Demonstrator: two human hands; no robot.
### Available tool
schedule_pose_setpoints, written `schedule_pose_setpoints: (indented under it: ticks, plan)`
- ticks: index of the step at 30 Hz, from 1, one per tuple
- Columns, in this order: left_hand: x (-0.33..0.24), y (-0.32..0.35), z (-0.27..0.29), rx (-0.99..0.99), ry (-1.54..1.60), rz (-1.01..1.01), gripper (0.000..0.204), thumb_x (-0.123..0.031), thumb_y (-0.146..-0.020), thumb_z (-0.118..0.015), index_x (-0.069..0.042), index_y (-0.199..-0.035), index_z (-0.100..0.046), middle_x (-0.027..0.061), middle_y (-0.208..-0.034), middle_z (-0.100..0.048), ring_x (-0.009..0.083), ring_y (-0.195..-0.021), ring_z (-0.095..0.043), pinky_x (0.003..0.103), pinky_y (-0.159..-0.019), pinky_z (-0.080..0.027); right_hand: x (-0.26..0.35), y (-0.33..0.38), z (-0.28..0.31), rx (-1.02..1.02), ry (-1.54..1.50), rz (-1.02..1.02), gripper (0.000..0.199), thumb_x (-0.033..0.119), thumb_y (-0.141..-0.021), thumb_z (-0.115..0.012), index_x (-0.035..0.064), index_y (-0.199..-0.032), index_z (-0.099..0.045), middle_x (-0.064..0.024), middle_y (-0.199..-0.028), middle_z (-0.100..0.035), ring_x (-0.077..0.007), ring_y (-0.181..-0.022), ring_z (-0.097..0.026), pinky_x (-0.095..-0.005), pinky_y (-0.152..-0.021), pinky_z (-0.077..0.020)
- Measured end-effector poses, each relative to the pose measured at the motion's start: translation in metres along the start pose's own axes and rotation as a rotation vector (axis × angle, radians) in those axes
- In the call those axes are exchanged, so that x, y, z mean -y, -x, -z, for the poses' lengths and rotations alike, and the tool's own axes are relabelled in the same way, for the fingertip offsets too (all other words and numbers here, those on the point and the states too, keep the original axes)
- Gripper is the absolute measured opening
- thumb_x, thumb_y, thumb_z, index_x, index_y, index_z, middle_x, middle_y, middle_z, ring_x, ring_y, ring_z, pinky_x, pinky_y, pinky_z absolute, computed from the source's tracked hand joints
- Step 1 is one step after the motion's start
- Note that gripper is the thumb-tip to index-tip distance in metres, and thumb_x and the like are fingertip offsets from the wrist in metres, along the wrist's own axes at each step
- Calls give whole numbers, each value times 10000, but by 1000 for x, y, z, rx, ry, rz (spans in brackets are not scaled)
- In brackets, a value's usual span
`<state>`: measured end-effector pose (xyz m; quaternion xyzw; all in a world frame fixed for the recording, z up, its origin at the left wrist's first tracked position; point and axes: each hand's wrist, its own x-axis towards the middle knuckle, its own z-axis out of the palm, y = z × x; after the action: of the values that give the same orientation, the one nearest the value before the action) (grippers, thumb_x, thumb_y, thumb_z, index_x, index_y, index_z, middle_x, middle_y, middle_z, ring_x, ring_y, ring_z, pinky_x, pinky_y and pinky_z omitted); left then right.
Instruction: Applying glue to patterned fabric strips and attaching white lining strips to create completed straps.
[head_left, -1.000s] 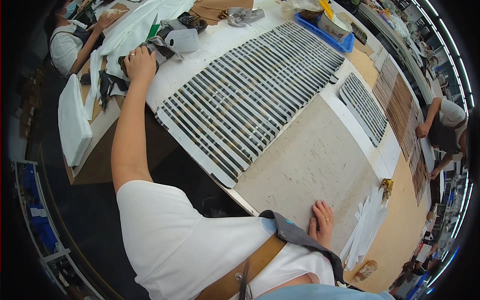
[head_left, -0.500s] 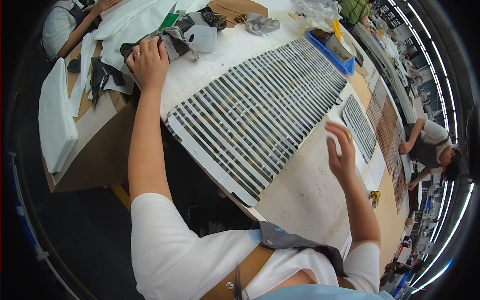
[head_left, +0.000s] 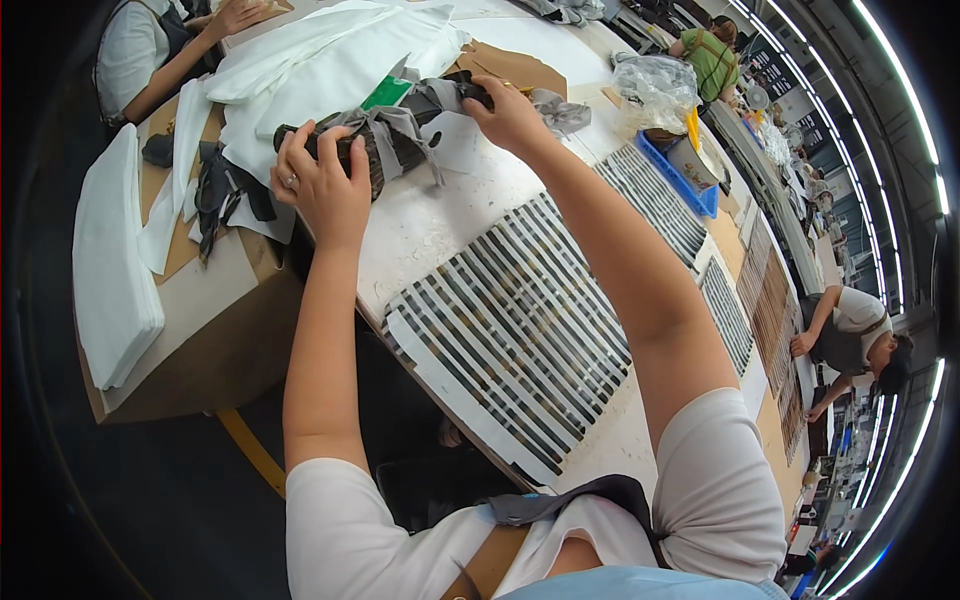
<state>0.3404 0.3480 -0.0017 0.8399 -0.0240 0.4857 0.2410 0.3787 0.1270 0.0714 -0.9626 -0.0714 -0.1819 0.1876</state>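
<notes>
A dark bundle (head_left: 388, 142) of what look like fabric pieces, tied with grey cloth strips, lies at the table's far left. Its left end is under my left hand (head_left: 325, 192), fingers bent over it and thumb at the near side. My right hand (head_left: 508, 115) grips the dark right end, fingers curled round it. A green card (head_left: 387, 93) sticks up from the bundle, and a white tag (head_left: 455, 138) lies beside it. Long rows of dark patterned strips on white (head_left: 510, 330) cover the table below my arms; my right forearm hides part of them.
White cloth (head_left: 330, 50) is heaped behind the bundle. A white stack (head_left: 115, 270) and dark scraps (head_left: 222, 190) rest on the box at left. A blue tray (head_left: 708, 200) holding a tub stands at right, near clear plastic (head_left: 655, 85). Co-workers stand around the tables.
My right hand has moved from above the near right of the table up and left onto the bundle's right end. The left hand stays at its left end. The view has shifted.
</notes>
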Motion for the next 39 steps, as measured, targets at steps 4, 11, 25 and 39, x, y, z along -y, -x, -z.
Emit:
schedule_pose_setpoints:
  ticks: [4,11,25,39]
  plan:
    - [6,-3,-4,-48,104,102,580,-399,-745,-688,-92,-1180,-457,88,-1243,-441,274,-1221,-341,515,-978,-187,-6,-7,-5,27,175,99,342,220,-827,-557,83,-1140,-535,-141,-1145,-541,-318,-1065,-532,-402,-863,-456]
    - [4,-5,0,11,93,173,596,-436,-711,-717,-165,-1199,-508,30,-1241,-456,281,-1199,-368,510,-967,-216,19,-17,13,-68,252,177,238,192,-804,-521,93,-1014,-571,-120,-1033,-580,-300,-990,-555,-417,-784,-472]
    - [-1,-4,3,59,49,179,539,-473,-657,-748,-197,-1077,-554,-24,-1197,-477,269,-1174,-389,514,-903,-295,-15,-31,17,184,-713,-353,298,197,-752,-683,-47,-920,-653,-81,-792,-623,-154,-697,-555,-277,-638,-437]
    - [17,-28,8,335,-77,-72,702,-587,-673,-678,-110,-1167,-530,24,-1232,-526,182,-1249,-379,575,-1035,-99,-10,-25,31,197,-601,-311,316,218,-750,-693,-12,-962,-648,-65,-867,-630,-133,-704,-563,-255,-658,-461]
